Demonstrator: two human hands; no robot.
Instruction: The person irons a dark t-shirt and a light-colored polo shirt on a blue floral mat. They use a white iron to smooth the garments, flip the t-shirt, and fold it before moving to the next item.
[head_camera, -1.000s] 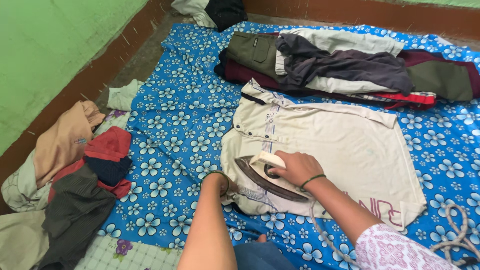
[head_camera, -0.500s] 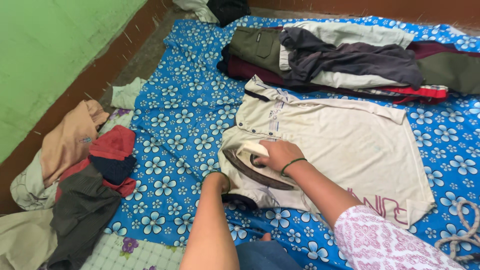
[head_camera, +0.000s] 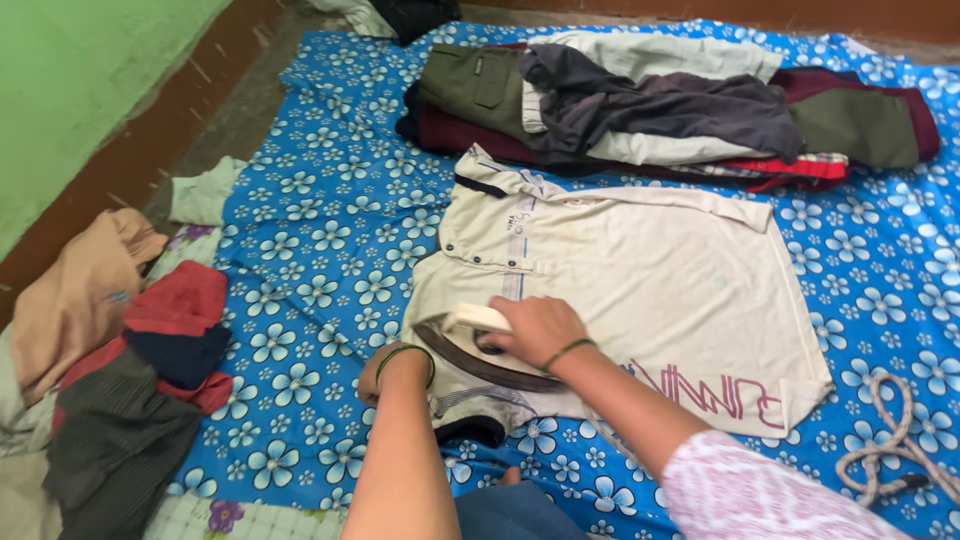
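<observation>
From the head camera, a cream-handled electric iron with a dark brown soleplate (head_camera: 480, 345) is being gripped by the right hand (head_camera: 535, 328), the fingers (head_camera: 505, 318) being wrapped closed around the handle. The iron is being pressed flat on the near left part of a cream short-sleeved polo shirt with dark red lettering (head_camera: 640, 290), which is being kept spread on a blue bedsheet printed with white flowers (head_camera: 330, 230).

The left hand (head_camera: 385, 370) is being laid just beside the iron's nose, at the shirt's edge; its fingers are hidden under the wrist, so it cannot be told whether they are flat or pinching the cloth.

Risks are being weighed: a scorch could be caused if the soleplate is left resting on one spot, and the left fingers could be burned, being so near the hot edge. A pale twisted cord (head_camera: 895, 440), coiled on the sheet to the right, appears to be the iron's lead and could be snagged by the forearm.

A heap of folded dark and olive clothes (head_camera: 660, 100) is lying beyond the shirt, well apart.
</observation>
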